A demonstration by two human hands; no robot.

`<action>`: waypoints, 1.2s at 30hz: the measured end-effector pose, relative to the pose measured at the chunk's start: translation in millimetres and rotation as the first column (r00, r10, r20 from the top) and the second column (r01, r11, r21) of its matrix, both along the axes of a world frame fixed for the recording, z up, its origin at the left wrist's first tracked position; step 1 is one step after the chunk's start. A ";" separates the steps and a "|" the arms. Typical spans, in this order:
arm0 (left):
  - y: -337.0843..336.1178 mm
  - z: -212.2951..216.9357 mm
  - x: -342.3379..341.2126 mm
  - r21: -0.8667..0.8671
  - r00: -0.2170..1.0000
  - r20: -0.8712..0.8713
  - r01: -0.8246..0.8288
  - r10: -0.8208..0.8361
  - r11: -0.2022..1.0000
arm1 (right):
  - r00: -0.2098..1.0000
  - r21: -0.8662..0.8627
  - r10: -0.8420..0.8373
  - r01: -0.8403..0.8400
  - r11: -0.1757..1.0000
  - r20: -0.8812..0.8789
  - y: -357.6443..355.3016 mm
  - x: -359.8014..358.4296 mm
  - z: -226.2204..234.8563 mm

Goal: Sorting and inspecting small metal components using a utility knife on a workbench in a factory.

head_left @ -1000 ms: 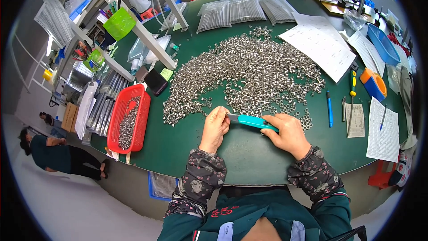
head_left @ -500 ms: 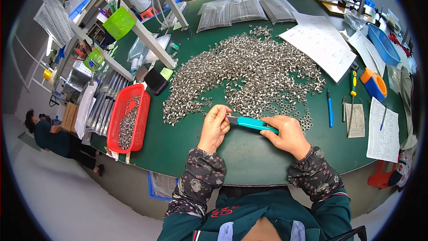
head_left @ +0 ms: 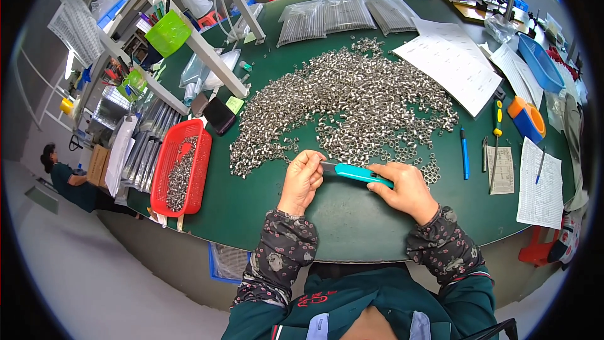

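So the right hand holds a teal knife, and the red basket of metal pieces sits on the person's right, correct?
Not quite: the head view shows the red basket of metal pieces on the person's left. The right hand does hold the teal knife.

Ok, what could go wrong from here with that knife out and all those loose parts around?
1. The teal utility knife in the right hand has its blade toward the bare fingertips of the left hand; a slip might cut them.
2. Loose metal rings lie close beyond both hands, so a knuckle could scatter some.
3. The red plastic basket sits near the table's edge; a bump might spill its metal parts.
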State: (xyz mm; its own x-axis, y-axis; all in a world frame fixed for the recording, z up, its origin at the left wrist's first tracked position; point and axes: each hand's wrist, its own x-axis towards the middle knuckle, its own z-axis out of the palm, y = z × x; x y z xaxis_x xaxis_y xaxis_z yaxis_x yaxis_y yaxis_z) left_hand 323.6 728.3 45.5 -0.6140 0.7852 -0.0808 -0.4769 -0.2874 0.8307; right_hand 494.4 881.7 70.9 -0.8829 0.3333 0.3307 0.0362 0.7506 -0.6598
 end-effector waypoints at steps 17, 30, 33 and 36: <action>1.6 -0.4 1.4 -0.104 0.997 -0.060 -0.056 0.050 0.993 | 0.996 0.232 -0.057 0.072 0.970 -0.070 -5.4 0.4 5.2; -0.3 2.3 0.8 -0.146 0.998 -0.061 -0.039 0.031 0.989 | 0.995 0.252 -0.032 0.055 0.966 -0.093 -3.9 0.4 4.9; -0.8 4.2 0.3 -0.154 0.998 -0.059 -0.026 0.017 0.988 | 0.995 0.245 -0.021 0.045 0.969 -0.101 -3.5 1.1 6.0; -0.8 6.0 0.2 -0.186 0.999 -0.052 -0.018 0.009 0.982 | 0.994 0.267 -0.009 0.039 0.963 -0.110 -2.4 1.3 6.2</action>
State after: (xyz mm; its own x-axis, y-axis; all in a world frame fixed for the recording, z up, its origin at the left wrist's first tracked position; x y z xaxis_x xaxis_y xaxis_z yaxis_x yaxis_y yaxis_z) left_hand 323.8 727.5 51.5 -0.6315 0.7509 -0.1930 -0.4295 -0.1316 0.8934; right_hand 495.7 879.3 77.1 -0.8306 0.2403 0.5023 -0.0031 0.9001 -0.4357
